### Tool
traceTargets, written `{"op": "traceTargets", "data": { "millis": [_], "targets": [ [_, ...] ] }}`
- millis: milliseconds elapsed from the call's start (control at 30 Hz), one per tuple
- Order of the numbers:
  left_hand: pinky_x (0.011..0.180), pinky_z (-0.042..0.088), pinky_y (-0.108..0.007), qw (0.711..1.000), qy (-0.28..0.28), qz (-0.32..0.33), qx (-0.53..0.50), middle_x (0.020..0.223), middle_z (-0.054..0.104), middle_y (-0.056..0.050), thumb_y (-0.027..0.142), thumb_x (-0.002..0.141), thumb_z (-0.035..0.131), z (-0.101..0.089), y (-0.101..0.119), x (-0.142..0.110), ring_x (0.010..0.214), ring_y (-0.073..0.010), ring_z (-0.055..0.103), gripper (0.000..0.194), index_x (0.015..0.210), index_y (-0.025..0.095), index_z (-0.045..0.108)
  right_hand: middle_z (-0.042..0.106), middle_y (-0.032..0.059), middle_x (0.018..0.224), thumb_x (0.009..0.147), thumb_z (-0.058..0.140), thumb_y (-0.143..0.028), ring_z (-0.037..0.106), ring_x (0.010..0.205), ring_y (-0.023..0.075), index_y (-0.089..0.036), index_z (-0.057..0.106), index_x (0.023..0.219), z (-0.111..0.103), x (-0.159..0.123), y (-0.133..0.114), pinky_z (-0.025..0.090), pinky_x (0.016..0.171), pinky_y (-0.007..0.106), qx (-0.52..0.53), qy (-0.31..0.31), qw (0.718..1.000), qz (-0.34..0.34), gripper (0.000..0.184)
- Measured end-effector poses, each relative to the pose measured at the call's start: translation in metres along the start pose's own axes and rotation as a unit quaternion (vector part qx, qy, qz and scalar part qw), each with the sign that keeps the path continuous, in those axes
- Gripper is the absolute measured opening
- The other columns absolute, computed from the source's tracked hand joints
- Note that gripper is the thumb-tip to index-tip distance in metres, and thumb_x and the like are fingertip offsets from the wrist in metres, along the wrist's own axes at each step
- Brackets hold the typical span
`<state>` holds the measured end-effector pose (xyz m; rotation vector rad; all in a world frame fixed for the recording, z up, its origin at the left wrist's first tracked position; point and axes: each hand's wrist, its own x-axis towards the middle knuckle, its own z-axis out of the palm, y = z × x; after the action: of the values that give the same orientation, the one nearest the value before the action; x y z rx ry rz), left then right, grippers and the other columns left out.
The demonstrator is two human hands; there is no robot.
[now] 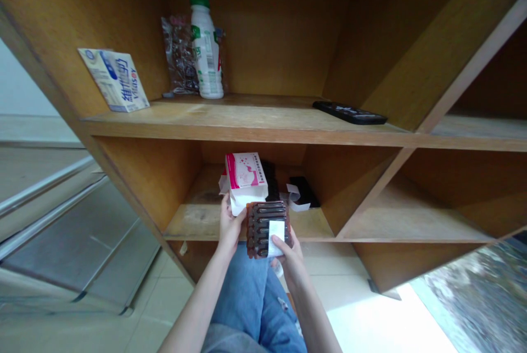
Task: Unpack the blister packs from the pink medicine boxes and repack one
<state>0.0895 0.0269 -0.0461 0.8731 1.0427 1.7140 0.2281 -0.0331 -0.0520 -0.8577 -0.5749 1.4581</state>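
My left hand (229, 228) grips the open end of a white and pink carton (245, 180), held up in front of the lower shelf (193, 224). My right hand (285, 250) holds a brown plastic tray of several dark vials (263, 227) together with a folded white leaflet (276, 234). The tray sits just below the carton's open end, close to my left fingers. Both hands are closed round what they hold.
The upper shelf (247, 122) carries a blue and white box (114, 79), a white bottle with a green cap (206, 48), a clear bag of dark items (180, 56) and a black remote (349, 112). Dark objects (302, 189) and white paper (297, 199) lie on the lower shelf.
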Motion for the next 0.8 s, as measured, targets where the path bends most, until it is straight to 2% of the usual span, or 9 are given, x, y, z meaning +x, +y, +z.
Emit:
{"op": "traceTargets", "data": {
  "millis": [100,200,367,500,567,633,700,800],
  "targets": [
    [0.090,0.049,-0.035,1.000,-0.019,0.002,0.009,0.122,0.061,-0.013,0.031,0.068,0.071,0.005,-0.010,-0.005,0.107,-0.0232,0.061,0.075,0.134,0.023,0.036,0.068,0.0034,0.108,0.059,0.079,-0.025,0.067,0.081,0.0218,-0.026,0.056,0.121,-0.001,-0.001,0.004,0.054,0.051,0.024,-0.033,0.032,0.999,0.017,0.066],
    [0.094,0.046,-0.033,0.999,-0.026,0.016,0.013,0.126,0.058,-0.013,0.032,0.067,0.072,0.006,-0.014,-0.009,0.112,-0.0229,0.059,0.072,0.131,0.022,0.041,0.068,0.0057,0.108,0.058,0.080,-0.032,0.067,0.070,0.0183,-0.024,0.050,0.127,-0.005,0.000,0.010,0.051,0.046,0.022,-0.040,0.069,0.997,0.024,0.075],
    [0.091,0.047,-0.032,0.997,-0.070,0.004,0.027,0.117,0.064,-0.012,0.031,0.065,0.073,0.005,-0.016,-0.013,0.104,-0.0228,0.062,0.061,0.120,0.019,0.051,0.069,0.0055,0.101,0.059,0.079,-0.035,0.063,0.057,0.0133,-0.024,0.050,0.127,-0.008,0.001,0.015,0.047,0.041,0.020,-0.038,0.085,0.996,0.015,0.075],
    [0.091,0.047,-0.032,0.997,-0.078,-0.004,0.015,0.115,0.065,-0.011,0.033,0.065,0.074,0.006,-0.016,-0.016,0.105,-0.0223,0.062,0.054,0.112,0.018,0.054,0.070,0.0044,0.098,0.059,0.079,-0.035,0.064,0.059,0.0148,-0.024,0.049,0.127,-0.009,-0.004,0.015,0.047,0.041,0.020,-0.030,0.080,0.996,0.030,0.075],
    [0.090,0.047,-0.032,0.996,-0.085,-0.012,0.000,0.111,0.066,-0.010,0.035,0.066,0.073,0.007,-0.014,-0.018,0.103,-0.0219,0.062,0.049,0.108,0.018,0.056,0.070,0.0041,0.102,0.059,0.080,-0.033,0.067,0.072,0.0185,-0.026,0.051,0.126,-0.010,-0.009,0.014,0.052,0.051,0.024,-0.013,0.057,0.998,0.031,0.074],
    [0.086,0.049,-0.033,0.996,-0.085,-0.027,-0.022,0.106,0.068,-0.009,0.038,0.068,0.071,0.009,-0.011,-0.019,0.098,-0.0213,0.064,0.046,0.107,0.019,0.056,0.068,0.0037,0.111,0.057,0.081,-0.029,0.066,0.093,0.0215,-0.027,0.054,0.123,-0.013,-0.015,0.012,0.055,0.070,0.028,0.008,0.026,0.999,0.025,0.071],
    [0.081,0.051,-0.033,0.995,-0.079,-0.044,-0.033,0.100,0.069,-0.008,0.044,0.071,0.067,0.011,-0.006,-0.020,0.091,-0.0209,0.066,0.046,0.108,0.018,0.056,0.064,0.0032,0.119,0.055,0.082,-0.026,0.060,0.108,0.0226,-0.027,0.059,0.118,-0.014,-0.020,0.007,0.050,0.087,0.030,0.017,-0.010,1.000,0.020,0.068],
    [0.073,0.053,-0.033,0.995,-0.071,-0.061,-0.021,0.089,0.070,-0.007,0.052,0.072,0.062,0.015,-0.002,-0.018,0.082,-0.0217,0.067,0.046,0.101,0.017,0.059,0.062,0.0041,0.123,0.052,0.082,-0.025,0.055,0.116,0.0249,-0.026,0.062,0.115,-0.012,-0.022,-0.003,0.044,0.096,0.035,0.004,-0.079,0.996,0.030,0.066]
  ]
}}
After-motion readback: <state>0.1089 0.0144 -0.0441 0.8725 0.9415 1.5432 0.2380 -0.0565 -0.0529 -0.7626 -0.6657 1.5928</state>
